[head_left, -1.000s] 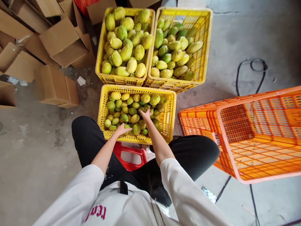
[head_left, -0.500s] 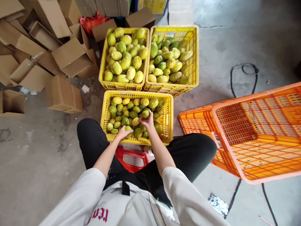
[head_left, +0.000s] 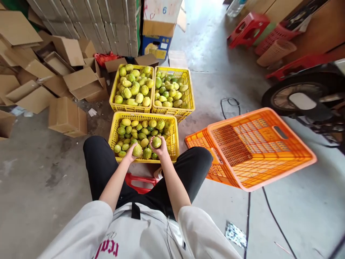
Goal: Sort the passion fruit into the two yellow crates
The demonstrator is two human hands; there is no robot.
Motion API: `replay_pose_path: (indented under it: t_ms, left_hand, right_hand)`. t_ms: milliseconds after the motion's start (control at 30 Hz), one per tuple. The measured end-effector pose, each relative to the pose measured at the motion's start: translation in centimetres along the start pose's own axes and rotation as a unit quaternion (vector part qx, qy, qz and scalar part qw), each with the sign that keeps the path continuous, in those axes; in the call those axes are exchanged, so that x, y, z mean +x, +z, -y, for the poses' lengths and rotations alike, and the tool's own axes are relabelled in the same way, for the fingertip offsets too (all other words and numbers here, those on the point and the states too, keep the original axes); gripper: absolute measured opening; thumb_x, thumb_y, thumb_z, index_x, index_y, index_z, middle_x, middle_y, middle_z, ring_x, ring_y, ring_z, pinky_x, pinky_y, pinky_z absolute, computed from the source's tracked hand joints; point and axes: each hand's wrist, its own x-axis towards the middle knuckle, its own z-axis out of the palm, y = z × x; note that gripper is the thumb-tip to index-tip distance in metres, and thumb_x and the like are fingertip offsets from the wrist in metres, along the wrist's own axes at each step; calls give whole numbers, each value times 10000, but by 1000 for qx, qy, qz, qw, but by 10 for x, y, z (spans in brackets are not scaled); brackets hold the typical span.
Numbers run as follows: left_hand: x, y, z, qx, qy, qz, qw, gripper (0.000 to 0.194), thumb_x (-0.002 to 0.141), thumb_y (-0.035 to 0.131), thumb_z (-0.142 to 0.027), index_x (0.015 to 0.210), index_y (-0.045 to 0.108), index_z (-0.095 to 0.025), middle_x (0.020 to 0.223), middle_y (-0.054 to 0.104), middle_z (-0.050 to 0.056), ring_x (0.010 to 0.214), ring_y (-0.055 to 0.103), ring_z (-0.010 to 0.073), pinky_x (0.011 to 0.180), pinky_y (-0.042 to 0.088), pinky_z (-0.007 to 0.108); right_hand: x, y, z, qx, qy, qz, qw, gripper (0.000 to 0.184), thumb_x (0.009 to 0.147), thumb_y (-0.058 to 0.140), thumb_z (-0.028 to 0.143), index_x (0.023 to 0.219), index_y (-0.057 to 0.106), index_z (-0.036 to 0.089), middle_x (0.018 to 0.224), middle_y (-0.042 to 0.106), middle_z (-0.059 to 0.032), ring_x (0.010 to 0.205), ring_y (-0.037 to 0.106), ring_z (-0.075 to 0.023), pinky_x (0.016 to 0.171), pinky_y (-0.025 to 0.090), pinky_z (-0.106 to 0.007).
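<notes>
My left hand [head_left: 130,154] is closed around a yellow-green fruit [head_left: 137,150] above the front part of the near yellow crate [head_left: 176,144]. Another rounded green fruit [head_left: 156,142] is in my right hand [head_left: 162,148], with the fingers curled behind it. Below both hands, the near crate holds many smooth oval fruits, some yellow and some green. Two more yellow crates stand side by side behind it. Larger, partly ribbed fruits [head_left: 135,89] are heaped in the left one, while the right crate [head_left: 192,90] holds longer green and yellow fruits.
An orange crate [head_left: 285,169] lies tilted at my right. Open cardboard boxes [head_left: 83,82] are piled at left. Under me is a red stool [head_left: 140,178]. Black cables [head_left: 248,219] run over the floor, and a motorbike wheel [head_left: 291,93] stands at far right.
My view has tipped up, showing more of the room. Both hands have lifted from among the fruits, each now clearly holding one; my right hand has drawn back toward me.
</notes>
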Motion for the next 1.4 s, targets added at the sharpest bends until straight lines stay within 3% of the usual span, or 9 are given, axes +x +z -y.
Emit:
replay_pose_path:
  t_ms: [167,267,400,567,800,1000,1133,1267,1400]
  left_hand:
    - [-30,3,-12,-78,37,82,993,476,864,495,-541,1170,582,-187,1033,753,137,1072,723,341,881,608,535]
    - [-46,3,-15,-87,77,110,987,433,908,443,-480,1207,574,-197,1099,743,129,1156,696,334,945,583,553]
    - [-52,0,-15,-88,100,103,986,453,931,526,-551,1196,601,-192,995,741,110,1081,712,296,992,580,507]
    - [-44,-2,-10,-100,93,120,983,438,939,532,-481,1224,623,-162,967,746,100,1044,728,264,995,599,461]
    - [-39,7,6,-39,52,138,988,383,948,453,-302,1244,630,-134,1066,760,142,1161,707,280,986,602,438]
    - [-56,10,-7,-63,75,125,987,522,944,462,-496,1286,620,-135,1118,756,158,1147,708,334,973,592,533]
    - [-69,8,-17,-92,107,131,981,445,971,429,-366,1330,592,-162,1182,744,129,1198,688,319,1004,568,527]
    - [-68,5,-20,-133,92,136,978,348,992,475,-375,1207,639,-154,1063,751,123,1002,737,249,855,614,373]
    - [-58,3,-15,-204,43,135,969,330,968,536,-412,1107,650,-135,870,725,106,769,718,209,694,615,316]
  right_hand:
    - [-33,3,2,15,-8,81,997,255,777,593,390,953,622,208,922,713,-105,1054,705,-310,890,638,-506]
    - [-52,0,3,6,-39,100,994,240,798,589,366,975,640,212,954,721,-106,1096,696,-308,866,642,-472]
    - [-65,-9,-2,37,-64,79,994,259,838,652,454,973,648,233,866,703,-51,961,708,-250,855,639,-415]
    - [-60,-14,-15,77,-101,79,989,188,790,674,348,932,603,247,924,716,-29,989,700,-215,937,613,-422]
    - [-48,-13,-36,1,-42,25,999,234,739,664,278,956,581,252,822,675,7,862,724,-218,829,644,-406]
    - [-55,-11,-32,-49,-82,86,992,341,795,577,460,1038,627,227,939,736,-96,1126,702,-345,913,612,-555]
    - [-55,-9,-29,-16,-86,103,991,304,820,605,396,1071,644,227,957,755,-84,1073,723,-305,882,633,-486]
    - [-53,-11,-30,57,-67,93,992,210,848,676,345,1021,653,229,833,745,-23,778,722,-192,766,650,-333]
    - [-50,-17,-31,123,-70,70,987,135,836,704,282,946,649,226,818,743,-9,790,728,-179,797,653,-339]
